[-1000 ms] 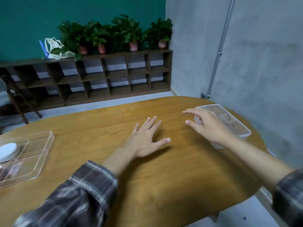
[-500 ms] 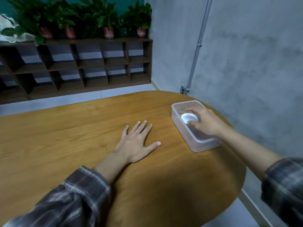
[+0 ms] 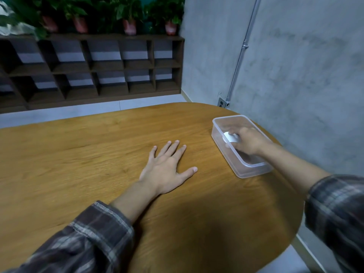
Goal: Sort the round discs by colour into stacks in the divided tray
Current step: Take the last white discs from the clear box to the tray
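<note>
A clear plastic box (image 3: 219, 120) stands near the right edge of the wooden table (image 3: 88, 144). My right hand (image 3: 248, 141) reaches down into it, its fingers closed around a white round disc (image 3: 230, 137). Whatever else lies in the box is hidden by the hand and by blur. My left hand (image 3: 167, 170) lies flat on the table in the middle, palm down, fingers spread, holding nothing. The divided tray is out of view.
The table's curved edge runs close behind and to the right of the box, with a grey concrete wall (image 3: 295, 66) just beyond. A dark wooden shelf unit (image 3: 94, 69) with potted plants on top stands across the floor at the back.
My view has swung right, so the divided tray on the left has left the frame. My right hand went from the box's rim down into the box and closed on a white disc.
</note>
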{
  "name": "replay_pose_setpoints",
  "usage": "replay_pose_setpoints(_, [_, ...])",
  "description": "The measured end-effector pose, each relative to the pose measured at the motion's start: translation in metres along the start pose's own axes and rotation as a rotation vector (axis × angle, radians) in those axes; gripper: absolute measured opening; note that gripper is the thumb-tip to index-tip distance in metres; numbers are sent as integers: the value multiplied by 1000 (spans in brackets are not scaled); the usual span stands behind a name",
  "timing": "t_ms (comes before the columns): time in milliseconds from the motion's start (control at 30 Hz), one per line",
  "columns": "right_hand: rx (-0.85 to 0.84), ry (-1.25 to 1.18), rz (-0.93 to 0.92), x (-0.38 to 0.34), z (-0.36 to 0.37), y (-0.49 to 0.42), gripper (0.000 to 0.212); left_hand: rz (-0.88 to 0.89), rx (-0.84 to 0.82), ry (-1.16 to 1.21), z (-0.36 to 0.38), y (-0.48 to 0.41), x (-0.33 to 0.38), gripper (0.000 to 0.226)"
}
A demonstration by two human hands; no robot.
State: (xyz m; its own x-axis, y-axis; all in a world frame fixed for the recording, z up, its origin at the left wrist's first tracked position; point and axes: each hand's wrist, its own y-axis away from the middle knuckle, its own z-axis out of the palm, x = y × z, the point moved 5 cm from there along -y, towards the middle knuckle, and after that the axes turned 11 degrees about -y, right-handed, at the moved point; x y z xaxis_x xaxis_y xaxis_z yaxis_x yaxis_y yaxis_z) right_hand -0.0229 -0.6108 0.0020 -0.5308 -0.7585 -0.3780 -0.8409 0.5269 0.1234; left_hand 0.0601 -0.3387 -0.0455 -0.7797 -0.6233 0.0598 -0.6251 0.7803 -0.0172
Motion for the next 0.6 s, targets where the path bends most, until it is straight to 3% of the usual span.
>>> replay_pose_setpoints(200, [4, 38, -55, -7, -2, 9, 53, 1, -1, 6, -2, 4, 1, 91])
replay_pose_setpoints(333, [22, 59, -126, -16, -6, 20, 25, -2, 0, 1, -3, 3, 1, 89])
replay_pose_setpoints(433, [90, 49, -166, -20, -12, 24, 35, -3, 1, 1, -4, 4, 2, 87])
replay_pose_setpoints(600, [136, 39, -204, -25, -16, 34, 14, -3, 15, 17, -4, 7, 2, 84])
